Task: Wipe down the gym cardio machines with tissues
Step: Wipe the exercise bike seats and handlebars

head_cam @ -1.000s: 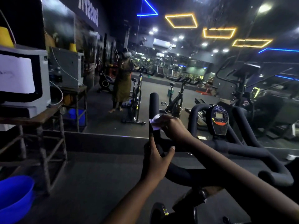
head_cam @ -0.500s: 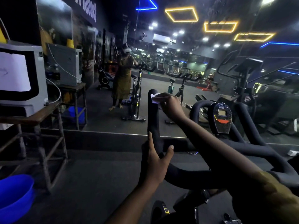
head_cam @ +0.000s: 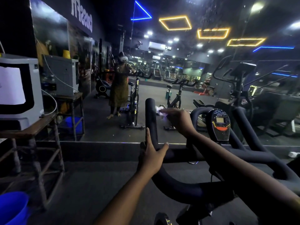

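Bucket: blue, in the lower left corner, away from the work.
Left hand: low centre, wrapped round the handlebar at its bend, forefinger and thumb raised along it, apparently steadying the bike.
Right hand: centre frame, reaching across, fingers closed on a tissue; blur hides the exact pinch.
Tissue: a white wad just right of the bar's upright left horn, near its tip; contact cannot be told.
Console: right of centre, well apart from the tissue.
Mirror: behind, reflecting more bikes.
Progress: seemingly early, with one horn in hand; the remaining bar, console and other machines likely await wiping.
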`<state>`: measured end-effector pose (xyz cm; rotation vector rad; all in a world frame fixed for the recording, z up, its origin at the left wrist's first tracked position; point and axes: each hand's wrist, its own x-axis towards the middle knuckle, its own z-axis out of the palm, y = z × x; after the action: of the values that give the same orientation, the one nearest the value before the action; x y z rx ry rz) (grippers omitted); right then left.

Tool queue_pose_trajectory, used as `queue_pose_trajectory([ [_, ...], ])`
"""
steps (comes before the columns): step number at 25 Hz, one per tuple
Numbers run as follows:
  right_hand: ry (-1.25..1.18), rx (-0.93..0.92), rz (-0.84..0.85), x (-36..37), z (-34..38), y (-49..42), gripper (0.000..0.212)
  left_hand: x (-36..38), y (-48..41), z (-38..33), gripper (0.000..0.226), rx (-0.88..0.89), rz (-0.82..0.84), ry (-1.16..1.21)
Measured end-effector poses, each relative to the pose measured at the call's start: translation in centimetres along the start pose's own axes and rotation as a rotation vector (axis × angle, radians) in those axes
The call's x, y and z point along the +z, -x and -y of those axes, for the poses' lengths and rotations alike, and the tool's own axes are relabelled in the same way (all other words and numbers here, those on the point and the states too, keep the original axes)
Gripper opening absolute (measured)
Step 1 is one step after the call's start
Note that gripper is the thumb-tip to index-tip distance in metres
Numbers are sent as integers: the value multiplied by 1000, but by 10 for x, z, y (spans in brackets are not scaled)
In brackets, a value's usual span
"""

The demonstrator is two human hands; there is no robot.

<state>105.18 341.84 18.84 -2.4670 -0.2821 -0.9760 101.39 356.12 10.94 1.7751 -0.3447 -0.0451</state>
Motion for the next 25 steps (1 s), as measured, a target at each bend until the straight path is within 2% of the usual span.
queue_pose_trajectory([
  [2,9,119,-56,15,1,-22,29,0,1,3,89,7,-17,-20],
  [6,17,155,-52,36,-5,-16,23,0,-2,7,93,15,-16,44],
  [11,50,99,155,18,-7,26,25,1,-2,8,95,31,-23,87],
  [15,40,148,302,3,-5,42,25,0,-1,8,89,24,-28,61],
  [17,77,92,283,-7,1,33,24,0,1,6,90,26,-12,79],
  [21,219,-129,51,-6,28,-38,27,0,3,4,93,31,-16,101],
  [22,265,-199,89,0,35,-55,25,0,3,5,90,38,-22,84],
  [25,468,-237,342,23,40,-76,23,-1,3,3,86,54,-22,35],
])
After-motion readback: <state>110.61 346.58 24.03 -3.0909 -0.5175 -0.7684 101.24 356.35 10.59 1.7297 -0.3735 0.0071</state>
